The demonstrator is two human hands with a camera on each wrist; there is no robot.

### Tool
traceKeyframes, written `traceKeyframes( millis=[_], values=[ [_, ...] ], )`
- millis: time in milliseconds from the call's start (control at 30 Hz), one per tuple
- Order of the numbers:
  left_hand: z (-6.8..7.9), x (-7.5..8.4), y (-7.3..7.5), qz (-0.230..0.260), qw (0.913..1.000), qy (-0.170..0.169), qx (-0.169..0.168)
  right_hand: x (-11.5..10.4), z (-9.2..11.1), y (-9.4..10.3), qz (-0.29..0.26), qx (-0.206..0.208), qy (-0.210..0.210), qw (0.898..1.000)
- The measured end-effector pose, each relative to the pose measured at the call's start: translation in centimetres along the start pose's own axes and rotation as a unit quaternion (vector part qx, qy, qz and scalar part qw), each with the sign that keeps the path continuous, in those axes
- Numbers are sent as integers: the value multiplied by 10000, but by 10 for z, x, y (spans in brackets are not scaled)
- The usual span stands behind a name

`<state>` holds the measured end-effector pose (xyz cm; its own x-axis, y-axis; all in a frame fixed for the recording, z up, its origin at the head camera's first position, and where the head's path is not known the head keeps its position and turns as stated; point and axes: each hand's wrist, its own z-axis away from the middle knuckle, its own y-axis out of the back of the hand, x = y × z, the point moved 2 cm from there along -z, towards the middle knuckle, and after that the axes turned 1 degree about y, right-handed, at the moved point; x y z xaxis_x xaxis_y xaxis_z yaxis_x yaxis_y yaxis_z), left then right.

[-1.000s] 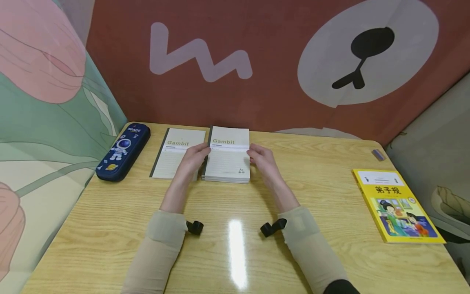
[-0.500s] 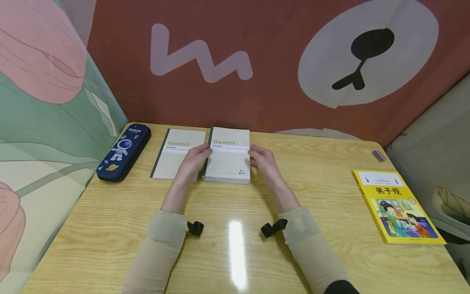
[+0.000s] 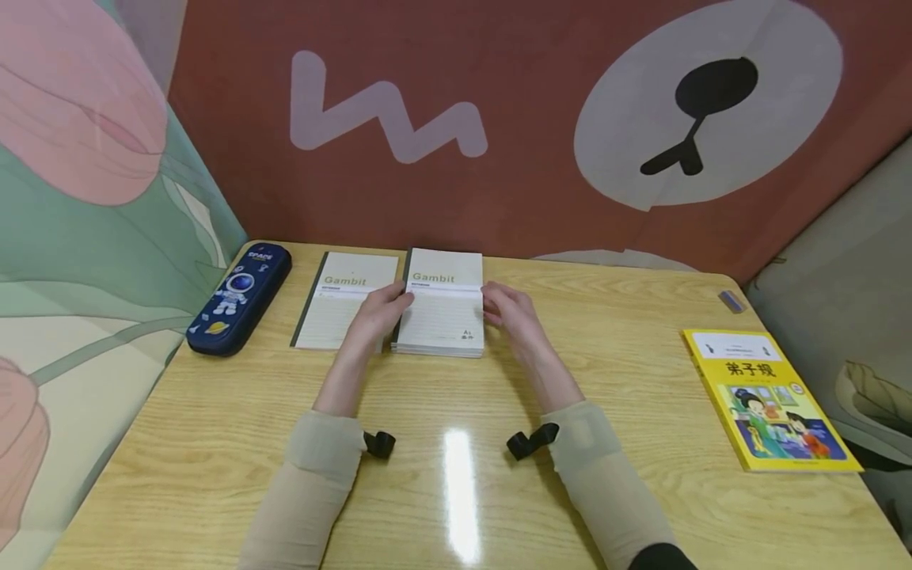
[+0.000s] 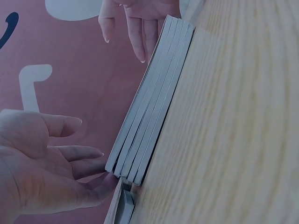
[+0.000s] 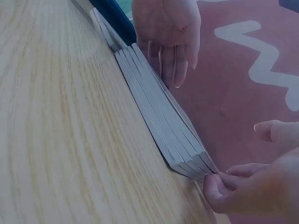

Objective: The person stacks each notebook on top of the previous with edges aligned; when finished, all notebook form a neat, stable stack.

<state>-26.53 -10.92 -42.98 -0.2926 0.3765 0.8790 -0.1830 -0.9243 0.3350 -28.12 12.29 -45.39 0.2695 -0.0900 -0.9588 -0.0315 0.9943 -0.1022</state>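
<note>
A stack of several white Gambit notebooks (image 3: pixel 443 313) with dark spines lies on the table between both hands. My left hand (image 3: pixel 374 313) touches the spine side, reaching over the right edge of a separate notebook (image 3: pixel 335 313) that lies just left of the stack. On the opposite side, my right hand (image 3: pixel 514 313) rests its fingertips against the stack's right edge. The left wrist view shows the left thumb raised and apart from the notebooks (image 4: pixel 152 102). In the right wrist view, fingers (image 5: pixel 217 189) meet the stack's side near a corner, with the thumb clear of the cover.
A navy pencil case (image 3: pixel 241 297) with an astronaut print lies at the left edge of the table (image 3: pixel 627 380). A yellow book (image 3: pixel 773 400) lies on the right, with a small eraser-like block (image 3: pixel 731 302) behind it. A mural wall (image 3: pixel 527 198) borders the table's far side.
</note>
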Motion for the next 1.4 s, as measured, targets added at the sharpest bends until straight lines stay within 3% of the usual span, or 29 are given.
traceKeyframes(
  millis=[567, 700, 833, 1033, 1200, 1400],
  values=[
    [-3, -5, 6, 532, 9985, -132, 4, -1, 5, -2, -241, 91, 21, 9997],
    [-1, -3, 13, 595, 9981, -110, 89, -2, 7, 0, -144, 156, 214, 9995],
    [0, -2, 23, 657, 9971, -38, 390, -6, 10, -3, 156, 270, 621, 9976],
    [0, -2, 45, 637, 9959, -23, 637, -17, 11, -27, 648, 392, 1142, 9906],
    [-1, 0, 61, 434, 9968, -194, 638, -29, 12, -58, 502, 203, 1290, 9902],
    [2, 1, 82, -159, 9973, -284, 652, -36, 9, -99, 268, -233, 1199, 9922]
  ],
)
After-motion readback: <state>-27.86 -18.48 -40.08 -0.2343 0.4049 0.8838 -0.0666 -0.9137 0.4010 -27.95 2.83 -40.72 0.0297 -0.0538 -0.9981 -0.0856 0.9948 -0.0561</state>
